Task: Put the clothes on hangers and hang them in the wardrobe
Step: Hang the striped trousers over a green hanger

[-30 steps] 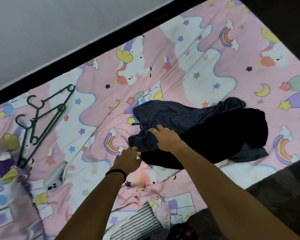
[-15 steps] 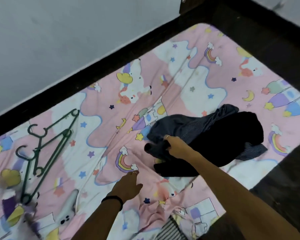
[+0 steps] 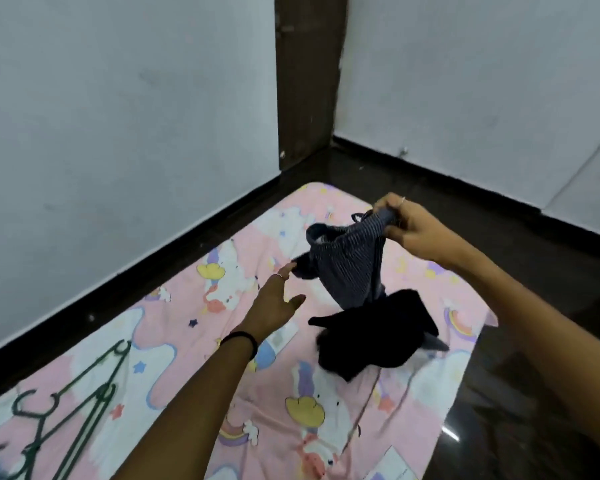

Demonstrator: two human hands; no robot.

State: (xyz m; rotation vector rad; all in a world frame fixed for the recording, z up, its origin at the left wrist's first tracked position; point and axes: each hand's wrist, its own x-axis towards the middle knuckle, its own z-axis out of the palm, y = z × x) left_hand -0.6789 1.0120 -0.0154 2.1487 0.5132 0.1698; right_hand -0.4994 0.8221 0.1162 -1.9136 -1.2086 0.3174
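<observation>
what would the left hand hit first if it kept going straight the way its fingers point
Most likely the striped garment that the right hand holds up: the left hand is open, its fingertips pointing at the dark fold hanging at the garment's left edge. Depth is unclear from this single view.

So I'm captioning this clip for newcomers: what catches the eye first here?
The striped garment lifted above the pink cartoon bedsheet, pinched at its top by the right hand, while the open left hand reaches toward it. A black garment lies beneath, and green hangers lie at the sheet's near-left corner.
</observation>
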